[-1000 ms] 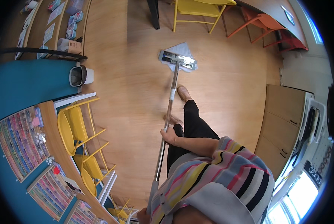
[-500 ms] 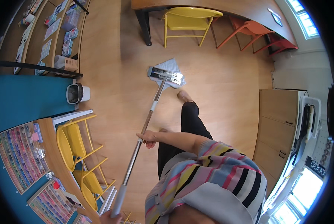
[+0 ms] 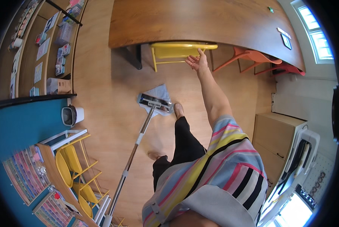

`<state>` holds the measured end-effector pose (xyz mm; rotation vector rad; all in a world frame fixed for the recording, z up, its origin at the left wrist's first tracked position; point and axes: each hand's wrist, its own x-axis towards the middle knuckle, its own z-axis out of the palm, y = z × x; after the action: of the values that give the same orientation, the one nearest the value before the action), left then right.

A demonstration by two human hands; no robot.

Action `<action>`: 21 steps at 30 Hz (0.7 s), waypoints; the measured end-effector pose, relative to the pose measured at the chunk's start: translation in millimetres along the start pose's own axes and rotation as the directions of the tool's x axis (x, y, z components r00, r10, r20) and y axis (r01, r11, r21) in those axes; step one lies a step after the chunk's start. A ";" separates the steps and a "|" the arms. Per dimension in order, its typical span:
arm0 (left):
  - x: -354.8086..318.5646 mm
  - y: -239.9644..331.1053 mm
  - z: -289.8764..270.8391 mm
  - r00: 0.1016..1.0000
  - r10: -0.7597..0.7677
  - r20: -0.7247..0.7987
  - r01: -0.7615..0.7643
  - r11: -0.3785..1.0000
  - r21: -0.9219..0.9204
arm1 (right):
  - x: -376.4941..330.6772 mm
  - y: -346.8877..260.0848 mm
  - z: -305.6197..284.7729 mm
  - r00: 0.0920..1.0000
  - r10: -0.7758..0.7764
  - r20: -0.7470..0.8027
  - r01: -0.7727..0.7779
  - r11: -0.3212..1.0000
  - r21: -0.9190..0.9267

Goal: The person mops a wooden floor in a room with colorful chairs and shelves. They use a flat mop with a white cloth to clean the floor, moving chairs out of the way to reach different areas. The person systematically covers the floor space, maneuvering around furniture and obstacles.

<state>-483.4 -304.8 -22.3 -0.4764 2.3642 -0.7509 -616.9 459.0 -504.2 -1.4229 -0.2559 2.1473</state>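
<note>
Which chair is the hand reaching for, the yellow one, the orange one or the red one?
The yellow chair tucked under the wooden table. The right hand is open right at its backrest; the orange chair and red chair stand farther right.

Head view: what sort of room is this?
Probably a classroom or activity room: a long wooden table with bright chairs tucked under it, shelves of small supplies, and a mop on the wood floor.

Small coloured packages are stacked on the left shelves; two flat labels are laid on the wooden table.
</note>
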 end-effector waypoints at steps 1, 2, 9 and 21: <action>-3.2 5.2 -15.5 1.000 0.001 0.002 -0.001 1.000 0.025 | 7.3 -20.4 13.7 0.998 0.021 -0.063 -0.017 0.998 0.064; -4.8 11.2 -31.3 1.000 0.006 -0.002 -0.006 0.998 0.060 | 11.9 -34.4 21.0 0.999 0.042 -0.007 -0.041 0.989 0.139; 1.6 72.6 -160.6 0.975 0.164 -0.151 -0.136 0.973 0.185 | 87.9 -51.9 16.6 0.993 0.103 0.060 -0.112 0.979 0.170; 29.3 59.8 -159.8 0.907 0.063 -0.416 -0.049 0.998 0.044 | 78.8 -100.3 -52.5 0.999 0.009 -0.051 0.003 0.975 0.223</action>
<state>-617.0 -209.5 32.9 -0.2476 2.7417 -0.9389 -559.2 577.5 -544.7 -1.3472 0.0083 2.0646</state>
